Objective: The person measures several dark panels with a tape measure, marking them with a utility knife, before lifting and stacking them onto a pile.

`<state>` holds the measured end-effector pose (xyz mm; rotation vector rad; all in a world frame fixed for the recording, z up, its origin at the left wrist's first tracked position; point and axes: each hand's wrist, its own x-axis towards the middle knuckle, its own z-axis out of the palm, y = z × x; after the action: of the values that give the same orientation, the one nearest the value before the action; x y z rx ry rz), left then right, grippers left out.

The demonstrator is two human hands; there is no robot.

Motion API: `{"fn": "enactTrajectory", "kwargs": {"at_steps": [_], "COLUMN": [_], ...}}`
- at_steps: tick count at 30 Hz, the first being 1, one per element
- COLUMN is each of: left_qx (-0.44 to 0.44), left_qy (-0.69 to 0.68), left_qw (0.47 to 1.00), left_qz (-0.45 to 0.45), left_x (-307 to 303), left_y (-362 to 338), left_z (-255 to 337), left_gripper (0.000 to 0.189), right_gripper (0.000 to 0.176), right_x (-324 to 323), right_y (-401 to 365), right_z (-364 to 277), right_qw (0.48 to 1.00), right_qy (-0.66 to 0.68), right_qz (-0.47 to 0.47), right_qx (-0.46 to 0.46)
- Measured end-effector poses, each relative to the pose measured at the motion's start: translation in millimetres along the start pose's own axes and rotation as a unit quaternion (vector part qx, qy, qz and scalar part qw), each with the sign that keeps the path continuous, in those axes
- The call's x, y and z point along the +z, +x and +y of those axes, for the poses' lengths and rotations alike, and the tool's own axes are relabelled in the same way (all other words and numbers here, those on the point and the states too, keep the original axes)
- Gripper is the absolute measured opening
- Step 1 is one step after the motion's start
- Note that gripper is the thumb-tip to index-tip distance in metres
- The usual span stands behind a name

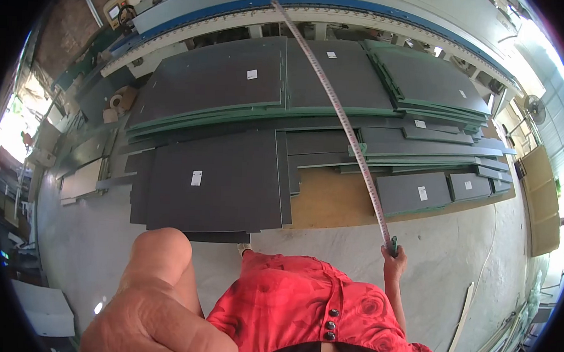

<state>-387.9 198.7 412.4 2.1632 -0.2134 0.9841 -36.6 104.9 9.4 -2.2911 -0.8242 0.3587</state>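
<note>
Tape (344, 125) runs from my right hand (394, 261), clenched on its case above the floor, out over the stacked panels (212, 185) to the far bench (389, 20); my left hand (156, 315) sits curled near the lens, and I can't tell if it grips anything. I'd judge the long unsupported blade could buckle or twist if my wrist rolls. One carton (123, 100) sits beyond the stacks, contents too small to tell
</note>
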Motion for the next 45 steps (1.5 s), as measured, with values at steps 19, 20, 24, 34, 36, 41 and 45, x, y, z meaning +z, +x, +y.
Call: {"fn": "enactTrajectory", "kwargs": {"at_steps": [19, 20, 24, 34, 36, 41, 45], "left_qx": [0.116, 0.129, 0.181, 0.282, 0.021, -0.048, -0.200], "left_qy": [-0.221, -0.207, -0.150, -0.015, -0.205, -0.160, -0.030], "left_qw": [0.968, 0.970, 0.963, 0.887, 0.978, 0.966, 0.842], "left_qz": [-0.005, 0.021, 0.133, 0.366, -0.003, 0.197, 0.500], "left_x": [-12, -9, 5, 40, -18, -32, -21], "left_y": [-59, -55, -47, -68, -58, -128, -192], "left_z": [6, 1, -10, 6, 31, 17, 2], "left_gripper": [0.010, 0.010, 0.014, 0.027, 0.026, 0.018, 0.020], "right_gripper": [0.030, 0.030, 0.030, 0.035, 0.036, 0.039, 0.040], "right_x": [9, 10, 12, 23, 30, 46, 60], "right_y": [56, 59, 75, 133, 152, 182, 208], "right_z": [-10, -12, -12, -33, -38, -67, -83], "right_qw": [0.998, 0.998, 0.999, 0.995, 0.993, 0.989, 0.986], "right_qy": [-0.050, -0.049, -0.044, -0.102, -0.119, -0.145, -0.159], "right_qz": [0.023, 0.023, 0.015, 0.015, 0.007, 0.007, -0.006], "right_qx": [0.014, 0.010, 0.013, -0.004, -0.015, -0.040, -0.045]}}
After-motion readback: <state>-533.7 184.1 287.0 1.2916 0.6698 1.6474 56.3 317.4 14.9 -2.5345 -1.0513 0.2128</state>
